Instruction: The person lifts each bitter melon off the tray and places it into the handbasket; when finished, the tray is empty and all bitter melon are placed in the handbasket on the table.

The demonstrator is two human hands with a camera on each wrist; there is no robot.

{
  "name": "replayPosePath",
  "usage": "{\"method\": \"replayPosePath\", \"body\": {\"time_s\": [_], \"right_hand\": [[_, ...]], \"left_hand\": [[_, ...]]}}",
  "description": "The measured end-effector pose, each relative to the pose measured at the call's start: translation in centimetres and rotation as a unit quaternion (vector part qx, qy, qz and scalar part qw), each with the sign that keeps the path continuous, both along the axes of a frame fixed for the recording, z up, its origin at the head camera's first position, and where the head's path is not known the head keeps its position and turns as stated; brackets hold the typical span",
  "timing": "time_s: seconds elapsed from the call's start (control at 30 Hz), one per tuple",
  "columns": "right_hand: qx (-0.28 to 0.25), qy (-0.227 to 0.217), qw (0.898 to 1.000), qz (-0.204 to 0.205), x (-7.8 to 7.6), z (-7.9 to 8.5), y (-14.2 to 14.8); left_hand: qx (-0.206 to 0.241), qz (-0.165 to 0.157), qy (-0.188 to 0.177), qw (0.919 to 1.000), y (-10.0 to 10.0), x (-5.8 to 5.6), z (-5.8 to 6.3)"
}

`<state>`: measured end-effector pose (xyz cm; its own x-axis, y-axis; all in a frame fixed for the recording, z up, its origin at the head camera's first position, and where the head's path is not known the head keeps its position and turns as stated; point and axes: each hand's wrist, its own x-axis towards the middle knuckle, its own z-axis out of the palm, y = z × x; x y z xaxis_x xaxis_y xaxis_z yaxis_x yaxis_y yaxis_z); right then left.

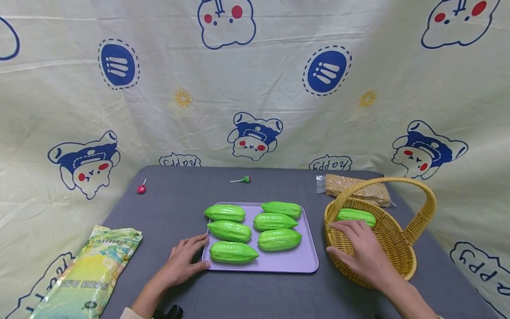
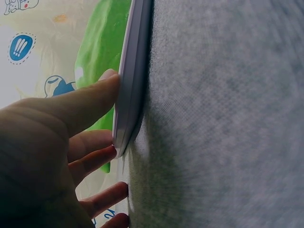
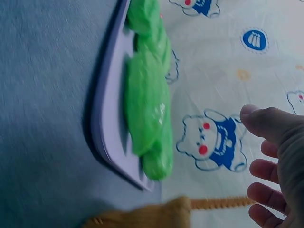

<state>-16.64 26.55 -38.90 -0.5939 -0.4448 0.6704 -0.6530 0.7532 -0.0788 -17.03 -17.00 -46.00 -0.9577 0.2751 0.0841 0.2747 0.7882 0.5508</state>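
Several glossy green bitter melons (image 1: 234, 252) lie in two columns on a lavender tray (image 1: 284, 264). My left hand (image 1: 184, 260) is at the tray's left edge; in the left wrist view the thumb and fingertips touch its rim. Over the near left side of a yellow wicker basket (image 1: 396, 261) hovers my right hand (image 1: 363, 253), fingers loosely extended. One bitter melon (image 1: 356, 215) lies inside the basket, just beyond those fingers. Nothing shows between the thumb and fingers of the right hand (image 3: 280, 166) in the right wrist view.
A yellow-green printed bag (image 1: 89, 274) lies at the left. Behind the basket is a clear pack of tan grains (image 1: 354, 188). A red lollipop (image 1: 141, 188) and a green lollipop (image 1: 246, 179) lie toward the back. The basket's handle (image 1: 422, 195) arches high.
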Motion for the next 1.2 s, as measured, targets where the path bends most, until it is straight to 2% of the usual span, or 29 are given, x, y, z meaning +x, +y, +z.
{"method": "replayPosePath", "body": {"time_s": [0.2,0.5,0.7,1.2], "right_hand": [[0.028,-0.018,0.999,-0.001,-0.1,-1.4,-2.0],[0.046,-0.043,0.998,-0.001,-1.4,-3.5,-4.5],[0.053,-0.052,0.997,0.004,-2.5,-4.3,-5.7],[0.052,-0.101,0.994,-0.008,-4.4,-5.7,-7.3]], "left_hand": [[0.002,-0.003,0.001,1.0,-0.1,0.0,-0.1],[0.006,-0.003,0.022,0.9997,0.0,0.1,-0.1],[0.001,0.002,0.006,1.0,0.0,0.1,0.1],[0.0,0.004,0.002,1.0,0.0,0.1,0.1]]}}
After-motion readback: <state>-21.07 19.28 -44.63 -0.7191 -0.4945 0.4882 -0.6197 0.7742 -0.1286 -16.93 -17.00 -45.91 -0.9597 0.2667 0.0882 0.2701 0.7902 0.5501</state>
